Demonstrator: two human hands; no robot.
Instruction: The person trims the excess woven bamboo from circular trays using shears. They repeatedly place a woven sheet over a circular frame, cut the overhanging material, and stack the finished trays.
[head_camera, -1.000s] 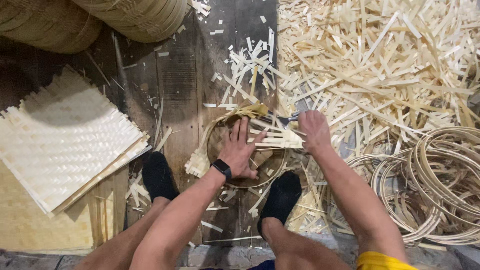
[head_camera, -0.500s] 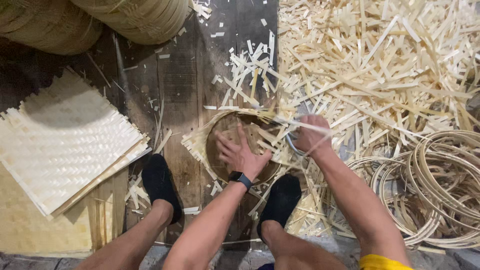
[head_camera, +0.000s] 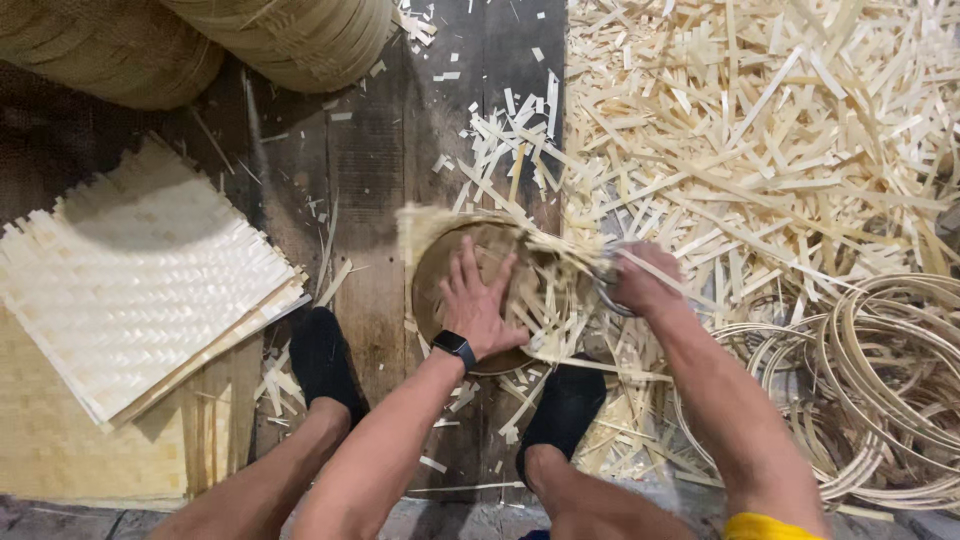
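The left hand (head_camera: 478, 305), fingers spread and gripping nothing, presses flat inside a round woven basket (head_camera: 455, 250) on the dark plank floor (head_camera: 370, 150), between two black-socked feet (head_camera: 325, 360). The right hand (head_camera: 645, 280) is closed around scissors (head_camera: 605, 290) at the basket's right rim, amid loose strip ends. To the right lies a heap of pale cut strips (head_camera: 760, 130) with coiled hoops (head_camera: 880, 390) below it; to the left, stacked woven mats (head_camera: 140, 270); at top left, rolled matting (head_camera: 200, 40).
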